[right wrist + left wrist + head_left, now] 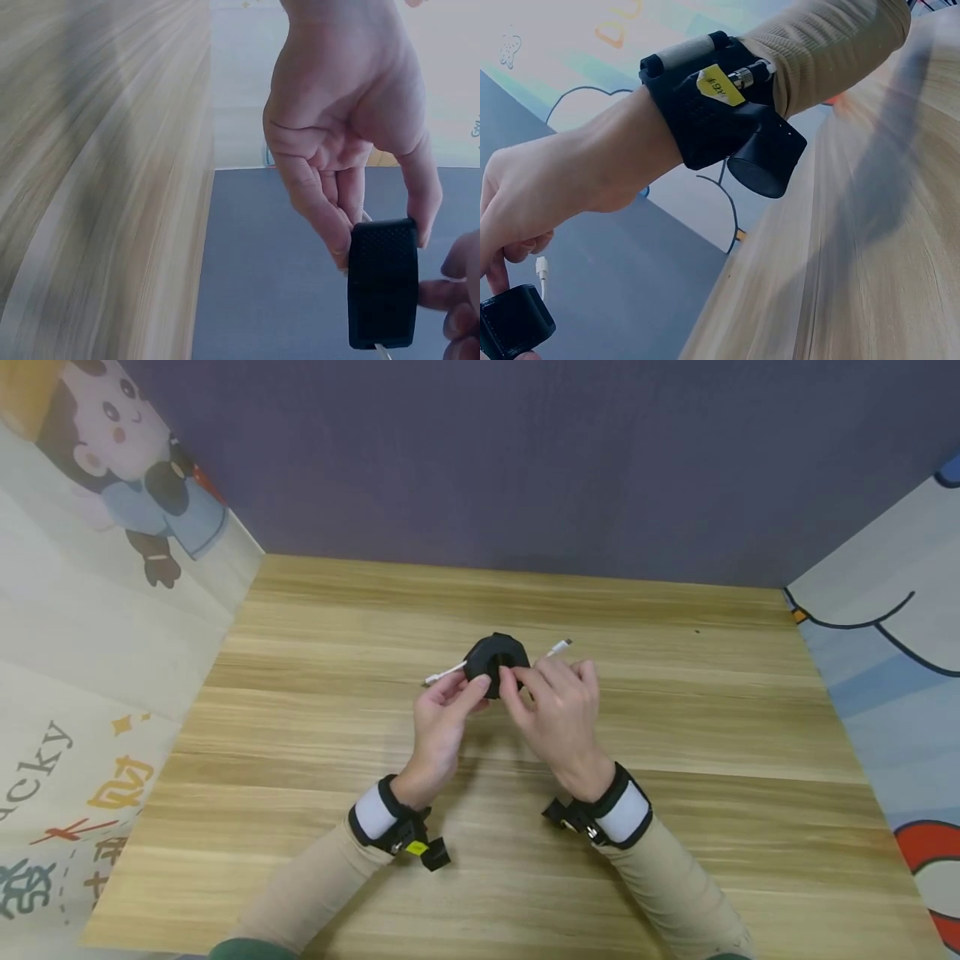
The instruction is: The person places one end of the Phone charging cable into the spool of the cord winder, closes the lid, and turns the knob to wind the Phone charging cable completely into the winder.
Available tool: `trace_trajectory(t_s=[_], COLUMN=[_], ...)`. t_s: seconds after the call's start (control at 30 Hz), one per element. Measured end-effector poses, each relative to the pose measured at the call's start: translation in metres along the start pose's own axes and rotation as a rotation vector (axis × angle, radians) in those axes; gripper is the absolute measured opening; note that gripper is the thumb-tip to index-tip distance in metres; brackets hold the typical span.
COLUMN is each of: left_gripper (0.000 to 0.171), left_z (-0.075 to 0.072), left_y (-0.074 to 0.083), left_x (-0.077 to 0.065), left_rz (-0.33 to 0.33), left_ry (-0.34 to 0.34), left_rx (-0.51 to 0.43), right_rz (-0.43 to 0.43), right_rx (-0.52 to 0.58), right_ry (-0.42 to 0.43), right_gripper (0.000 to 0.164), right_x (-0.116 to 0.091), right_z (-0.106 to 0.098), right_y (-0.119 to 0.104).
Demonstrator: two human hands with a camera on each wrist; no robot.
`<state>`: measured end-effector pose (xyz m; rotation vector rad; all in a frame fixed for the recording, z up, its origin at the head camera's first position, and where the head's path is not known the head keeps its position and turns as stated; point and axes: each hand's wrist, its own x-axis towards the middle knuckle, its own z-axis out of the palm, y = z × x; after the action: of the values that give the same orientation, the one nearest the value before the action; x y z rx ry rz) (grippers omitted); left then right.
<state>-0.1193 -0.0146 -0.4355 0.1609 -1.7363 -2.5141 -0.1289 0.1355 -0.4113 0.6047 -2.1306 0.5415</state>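
Note:
A black round cable winder is held just above the wooden table, with white cable ends sticking out on both sides. One white connector points left; the other white plug points right. My left hand grips the winder's near left edge, thumb on top. In the right wrist view that left hand shows its palm, thumb and fingers on opposite sides of the winder. Curled, my right hand pinches at the winder's centre with thumb and index finger. The left wrist view crops this right hand at the edge.
The light wooden table runs back to a dark grey-blue wall. Printed cartoon panels stand at the left and right sides. Each wrist wears a black strap with a small camera.

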Motion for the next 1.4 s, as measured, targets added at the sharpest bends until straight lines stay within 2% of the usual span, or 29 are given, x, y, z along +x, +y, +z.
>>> trace_trajectory(t_s=[0.13,0.27,0.47,0.57,0.73,0.93,1.03,1.4], left_gripper=[0.029,0.030,0.031,0.031,0.031,0.032,0.033,0.033], left_z=[-0.002,-0.003,-0.003,-0.004,-0.005,-0.005,-0.005,-0.008], left_y=[0.000,-0.001,0.000,0.001,0.000,0.001,0.001,0.001], left_x=[0.000,-0.001,-0.002,-0.002,-0.003,-0.003,-0.004,-0.005], left_rz=[0.005,0.012,0.020,0.027,0.028,0.023,0.019,0.015], left_ry=[0.000,0.002,-0.005,-0.022,-0.039,-0.046,-0.055,-0.085], left_rx=[0.003,0.012,0.020,0.017,0.011,0.015,0.027,0.052], right_rz=[-0.107,-0.214,-0.299,-0.312,-0.320,-0.342,-0.388,-0.584], right_rx=[-0.011,0.023,0.079,0.091,0.087,0.048,0.008,-0.069], right_ry=[0.040,0.077,0.080,0.039,-0.077,-0.177,-0.214,-0.269], right_gripper=[0.025,0.016,0.013,0.014,0.019,0.020,0.023,0.028], right_x=[-0.003,-0.006,-0.007,-0.005,-0.001,0.005,0.008,0.024], right_z=[-0.001,-0.002,-0.003,-0.005,-0.009,-0.014,-0.015,-0.021], right_y=[0.003,0.007,0.014,0.019,0.028,0.035,0.038,0.048])
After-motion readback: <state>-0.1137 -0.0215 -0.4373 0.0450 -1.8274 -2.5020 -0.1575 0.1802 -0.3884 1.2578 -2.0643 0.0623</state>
